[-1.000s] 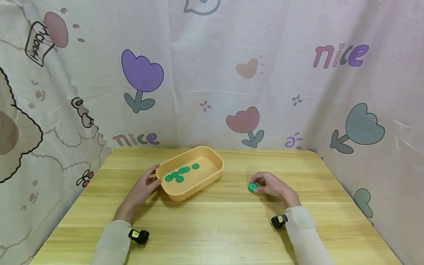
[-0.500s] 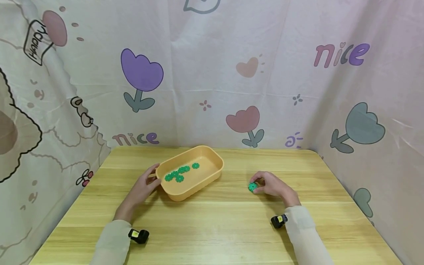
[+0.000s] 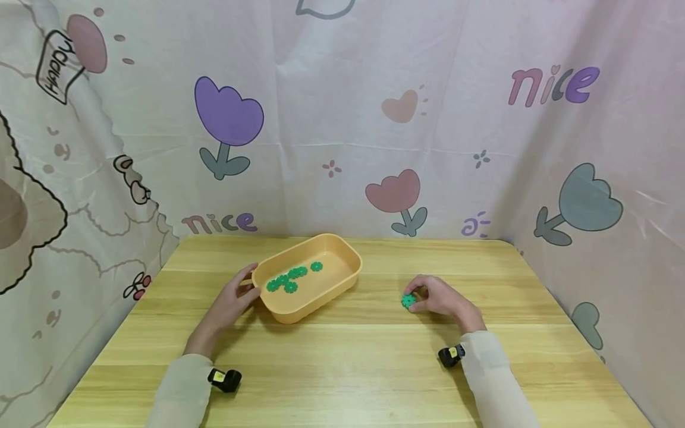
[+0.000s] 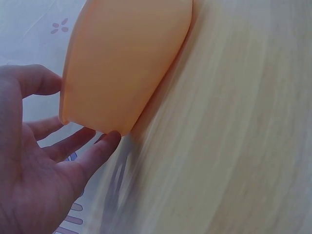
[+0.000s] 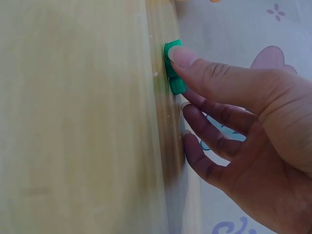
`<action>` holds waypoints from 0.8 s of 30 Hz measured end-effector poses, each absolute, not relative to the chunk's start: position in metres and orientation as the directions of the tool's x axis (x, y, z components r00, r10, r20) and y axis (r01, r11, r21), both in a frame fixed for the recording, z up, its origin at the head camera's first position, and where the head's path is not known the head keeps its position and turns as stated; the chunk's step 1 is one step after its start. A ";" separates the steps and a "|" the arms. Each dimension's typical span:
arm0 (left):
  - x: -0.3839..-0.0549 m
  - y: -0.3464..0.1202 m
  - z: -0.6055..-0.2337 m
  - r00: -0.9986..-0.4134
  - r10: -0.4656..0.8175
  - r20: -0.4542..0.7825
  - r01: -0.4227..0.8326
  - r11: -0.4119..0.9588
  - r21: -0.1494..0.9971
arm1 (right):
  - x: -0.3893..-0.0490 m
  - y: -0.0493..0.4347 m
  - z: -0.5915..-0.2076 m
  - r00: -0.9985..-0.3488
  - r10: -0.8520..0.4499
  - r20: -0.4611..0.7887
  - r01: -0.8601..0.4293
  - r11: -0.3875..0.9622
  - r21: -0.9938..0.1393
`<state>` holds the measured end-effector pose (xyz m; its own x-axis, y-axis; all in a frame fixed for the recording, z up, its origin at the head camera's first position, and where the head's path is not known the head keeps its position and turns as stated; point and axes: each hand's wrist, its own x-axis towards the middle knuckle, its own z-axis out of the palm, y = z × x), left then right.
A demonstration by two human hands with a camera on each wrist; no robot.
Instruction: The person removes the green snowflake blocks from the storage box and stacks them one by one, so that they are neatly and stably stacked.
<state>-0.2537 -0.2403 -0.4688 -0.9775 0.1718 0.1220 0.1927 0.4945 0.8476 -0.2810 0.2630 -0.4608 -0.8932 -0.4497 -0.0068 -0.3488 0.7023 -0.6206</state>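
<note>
At the left of the table, the shallow orange-yellow tray [image 3: 321, 302] stands at a slant. My left hand [image 3: 232, 300] holds its near left end, thumb and fingers around the rim and end wall; the tray's side [image 4: 122, 58] fills much of the left wrist view. Several green flower-shaped plastic pieces [image 3: 291, 287] lie inside the tray. To the right of it, my right hand [image 3: 439, 297] pinches a green flower-shaped piece [image 3: 408, 301] at the tabletop. Seen edge-on in the right wrist view, the green plastic [image 5: 176, 85] looks thick; whether it is more than one piece I cannot tell.
The light wooden table [image 3: 342, 368] spreads between and in front of both hands. A printed cloth [image 3: 321, 107] hangs behind the table and along its sides. Each wrist carries a small black camera [image 3: 230, 381].
Both hands keep their places, on the tray and on the green piece. Only a slight shift of the head view shows.
</note>
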 end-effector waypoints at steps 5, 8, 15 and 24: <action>-0.253 -0.240 -0.468 -0.978 0.169 0.120 0.190 0.495 0.848 | -0.282 0.263 -0.461 -0.887 -0.462 -0.008 -0.359 0.699 -0.618; -0.253 -0.240 -0.468 -0.979 0.167 0.114 0.184 0.497 0.848 | -0.283 0.264 -0.461 -0.883 -0.470 -0.005 -0.366 0.694 -0.620; -0.251 -0.239 -0.469 -0.979 0.169 0.110 0.181 0.500 0.847 | -0.281 0.265 -0.463 -0.893 -0.449 -0.032 -0.324 0.691 -0.647; -0.253 -0.240 -0.467 -0.975 0.186 0.124 0.202 0.491 0.847 | -0.278 0.265 -0.449 -0.911 -0.412 -0.007 -0.284 0.639 -0.715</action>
<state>-0.2529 -0.2397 -0.4673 -0.9747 0.1862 0.1239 0.2015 0.4914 0.8473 -0.2781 0.2652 -0.4495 -0.9110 -0.4124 -0.0073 -0.2836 0.6391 -0.7149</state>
